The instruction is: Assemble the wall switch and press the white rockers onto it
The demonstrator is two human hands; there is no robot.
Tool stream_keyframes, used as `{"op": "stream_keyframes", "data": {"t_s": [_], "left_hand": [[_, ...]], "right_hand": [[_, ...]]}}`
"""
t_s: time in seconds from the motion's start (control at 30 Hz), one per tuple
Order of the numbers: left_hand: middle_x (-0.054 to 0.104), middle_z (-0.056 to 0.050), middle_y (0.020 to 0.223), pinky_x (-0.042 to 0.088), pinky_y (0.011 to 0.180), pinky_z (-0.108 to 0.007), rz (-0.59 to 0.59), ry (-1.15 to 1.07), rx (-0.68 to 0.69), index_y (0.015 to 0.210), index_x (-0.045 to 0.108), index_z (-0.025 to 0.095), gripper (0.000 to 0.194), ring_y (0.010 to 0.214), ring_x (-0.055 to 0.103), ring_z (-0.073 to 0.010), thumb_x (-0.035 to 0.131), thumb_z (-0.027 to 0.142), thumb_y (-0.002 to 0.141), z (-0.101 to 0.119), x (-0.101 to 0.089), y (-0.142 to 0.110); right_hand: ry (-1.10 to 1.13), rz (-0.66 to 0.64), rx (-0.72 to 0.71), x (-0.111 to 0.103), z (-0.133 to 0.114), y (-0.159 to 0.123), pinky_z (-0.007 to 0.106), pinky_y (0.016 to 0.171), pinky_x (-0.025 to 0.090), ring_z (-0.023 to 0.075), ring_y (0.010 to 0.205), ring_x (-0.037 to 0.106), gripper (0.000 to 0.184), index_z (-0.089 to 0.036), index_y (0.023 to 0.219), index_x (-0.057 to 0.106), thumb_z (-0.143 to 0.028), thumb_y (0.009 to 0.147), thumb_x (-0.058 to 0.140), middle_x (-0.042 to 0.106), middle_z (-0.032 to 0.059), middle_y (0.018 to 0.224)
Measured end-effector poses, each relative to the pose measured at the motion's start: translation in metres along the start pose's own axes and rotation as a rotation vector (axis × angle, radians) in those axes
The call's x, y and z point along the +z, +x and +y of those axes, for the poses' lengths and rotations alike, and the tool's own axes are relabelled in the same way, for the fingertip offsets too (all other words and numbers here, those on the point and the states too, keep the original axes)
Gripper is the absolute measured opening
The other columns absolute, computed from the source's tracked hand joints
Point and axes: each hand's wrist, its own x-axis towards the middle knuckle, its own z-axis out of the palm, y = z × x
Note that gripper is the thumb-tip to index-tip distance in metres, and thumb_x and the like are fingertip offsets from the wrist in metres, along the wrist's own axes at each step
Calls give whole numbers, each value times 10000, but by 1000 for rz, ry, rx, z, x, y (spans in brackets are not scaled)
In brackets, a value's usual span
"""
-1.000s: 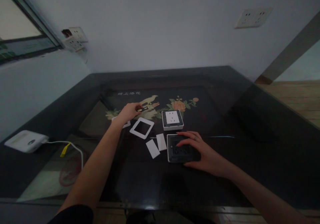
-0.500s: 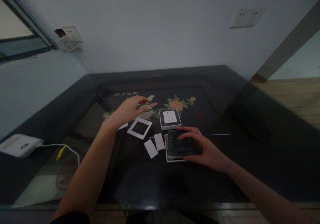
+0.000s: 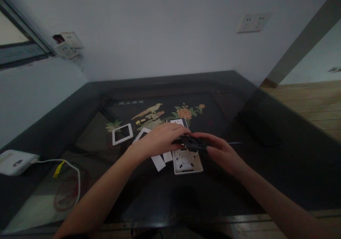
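I see the left hand and right hand with fingers clamped on opposite ends of the black plate. Its longer visible span runs crosswise between them, neither hand nearer; the open white box lies below those fingers, bodyward.

a plain grey-white wall fills the top of the frame, with a double socket plate at upper right and clustered outlets at upper left. beside those, a dark-framed window cuts the left edge, above a paler side wall. a glossy dark table spreads across the middle and bottom, its top decorated with a bird, flowers and lettering. at far right, past a grey wall edge, lies light wood-plank flooring. the light is dim.
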Motion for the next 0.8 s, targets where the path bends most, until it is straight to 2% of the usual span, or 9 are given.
{"op": "stream_keyframes", "data": {"t_s": [0.13, 0.47, 0.8], "left_hand": [[705, -62, 1058, 495, 838, -328, 35, 29, 51, 1125, 566, 213, 273, 984, 661, -219, 664, 276, 878, 0, 0, 0], [704, -57, 1070, 502, 840, -328, 55, -6, 33, 1137, 567, 201, 275, 989, 661, -207, 644, 308, 895, 3, -3, -2], [721, -63, 1029, 514, 833, -320, 129, 63, 82, 1125, 580, 201, 194, 966, 676, -194, 557, 292, 955, 1, -1, 0]], "right_hand": [[94, 26, 15, 2, 2, 0, 499, 1072, 392, 270, 1167, 605, 406, -296, 1109, 700, -534, 780, 698, 704, 60, 1190], [174, 55, -3, 3, 3, 1, 459, 1051, 425, 254, 1123, 622, 401, -281, 1083, 720, -545, 782, 700, 716, 61, 1160], [121, 75, 15, 3, 6, 2, 467, 1069, 412, 260, 1113, 626, 426, -291, 1038, 721, -620, 775, 655, 730, 48, 1105]]}}
